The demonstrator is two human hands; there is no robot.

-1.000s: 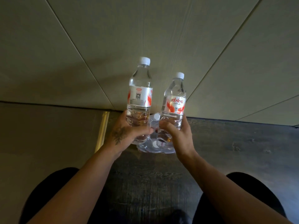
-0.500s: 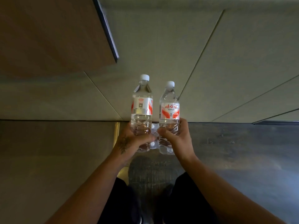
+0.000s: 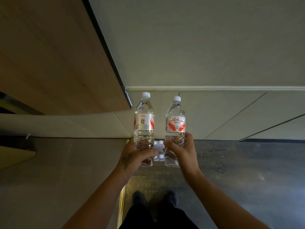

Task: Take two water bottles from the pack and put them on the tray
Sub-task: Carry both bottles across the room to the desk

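Note:
I hold two clear water bottles upright in front of me, each with a white cap and a red-and-white label. My left hand (image 3: 134, 156) grips the lower half of the left bottle (image 3: 144, 124). My right hand (image 3: 183, 150) grips the lower half of the right bottle (image 3: 175, 124). Between and below them, on the dark floor against the wall, lies the pack of bottles (image 3: 158, 152), seen from above and mostly hidden by my hands. No tray is in view.
A brown wooden panel with a dark edge (image 3: 105, 47) rises at the left. A pale wall (image 3: 214, 47) stands ahead. A brass strip (image 3: 121, 205) divides the grey floor on the left from the dark floor on the right. My feet (image 3: 153, 198) stand below.
I have stood up: the view has risen, the pack has shrunk below, and my feet have come into sight. Both bottles stay gripped, now a little further apart.

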